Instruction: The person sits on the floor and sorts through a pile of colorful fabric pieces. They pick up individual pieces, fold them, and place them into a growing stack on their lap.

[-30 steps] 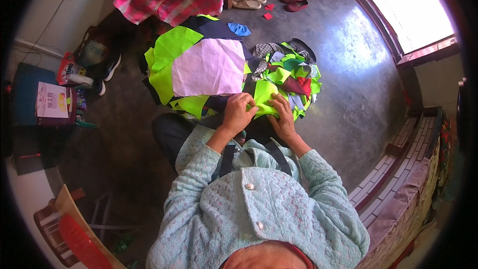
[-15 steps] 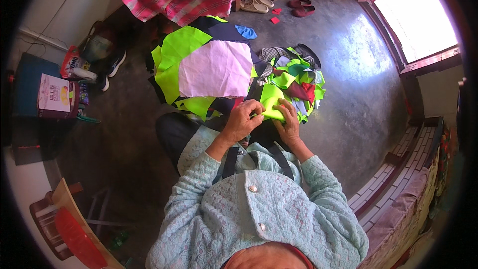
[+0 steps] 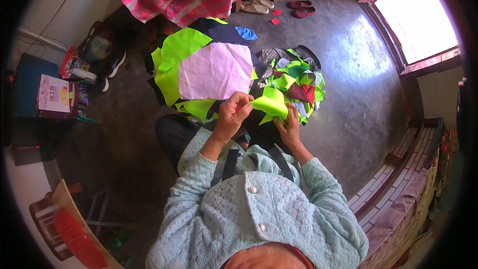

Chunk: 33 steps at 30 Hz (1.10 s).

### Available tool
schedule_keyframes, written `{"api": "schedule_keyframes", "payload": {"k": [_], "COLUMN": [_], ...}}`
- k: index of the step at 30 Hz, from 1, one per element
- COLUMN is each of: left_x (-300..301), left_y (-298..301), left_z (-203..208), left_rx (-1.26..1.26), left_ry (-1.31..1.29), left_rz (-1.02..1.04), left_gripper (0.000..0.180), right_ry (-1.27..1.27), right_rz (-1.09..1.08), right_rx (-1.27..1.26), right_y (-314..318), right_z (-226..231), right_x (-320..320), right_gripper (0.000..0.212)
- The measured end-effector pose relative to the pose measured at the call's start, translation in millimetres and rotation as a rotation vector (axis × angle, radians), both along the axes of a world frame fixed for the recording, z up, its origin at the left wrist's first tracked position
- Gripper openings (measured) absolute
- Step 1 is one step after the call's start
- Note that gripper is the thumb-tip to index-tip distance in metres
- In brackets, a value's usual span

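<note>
A neon-yellow cloth piece (image 3: 271, 101) is stretched between my two hands, its surface curved and partly folded. My left hand (image 3: 230, 118) is closed, thumb and fingers pinched at the cloth's left corner. Closed too, my right hand (image 3: 289, 128) grips its lower right side, where a pointed flap hangs down. Just beyond the hands lies a pale pink cloth piece (image 3: 215, 70) on top of a stack with neon-yellow cloth (image 3: 181, 50) and dark pieces under it. To the right is a heap of scraps (image 3: 286, 80) in neon yellow, dark red, grey and check.
A table with a pink checked cloth (image 3: 209, 2) stands at the far side, with beige shoes (image 3: 255, 6) and dark red shoes (image 3: 301, 9) by it. Red scraps (image 3: 275, 21) lie on the floor. A box (image 3: 54, 93) sits at left, a wooden chair (image 3: 74, 234) at lower left.
My left hand has moved slightly left and turned, drawing the neon-yellow cloth's corner out and up. The cloth is now more spread open. My right hand has shifted little.
</note>
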State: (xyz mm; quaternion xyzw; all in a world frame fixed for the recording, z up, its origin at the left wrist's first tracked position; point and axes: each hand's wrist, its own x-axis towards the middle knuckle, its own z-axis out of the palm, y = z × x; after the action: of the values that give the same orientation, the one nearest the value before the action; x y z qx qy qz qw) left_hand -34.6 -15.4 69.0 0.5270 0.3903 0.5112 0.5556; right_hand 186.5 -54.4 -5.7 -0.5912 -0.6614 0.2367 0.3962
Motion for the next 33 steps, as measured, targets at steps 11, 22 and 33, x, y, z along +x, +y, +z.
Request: {"api": "schedule_keyframes", "payload": {"k": [11, 22, 33], "left_x": [-19.2, -53.8, -129.9], "left_y": [58.1, 167.1, 211.2], "left_z": [48.5, 111.7, 6.3], "left_rx": [0.049, 0.082, -0.272], "left_ry": [-0.158, -0.158, 0.319], "left_rz": [0.033, -0.142, 0.147], "left_gripper": [0.009, 0.024, 0.033], "right_ry": [-0.011, 0.003, -0.005], "right_rz": [0.026, 0.024, 0.030], "right_rx": [0.030, 0.021, -0.019], "right_y": [1.6, 2.7, 4.3], "right_z": [-10.1, -5.3, -8.1], "right_x": [5.4, 6.0, 9.3], "right_gripper": [0.034, 0.034, 0.033]}}
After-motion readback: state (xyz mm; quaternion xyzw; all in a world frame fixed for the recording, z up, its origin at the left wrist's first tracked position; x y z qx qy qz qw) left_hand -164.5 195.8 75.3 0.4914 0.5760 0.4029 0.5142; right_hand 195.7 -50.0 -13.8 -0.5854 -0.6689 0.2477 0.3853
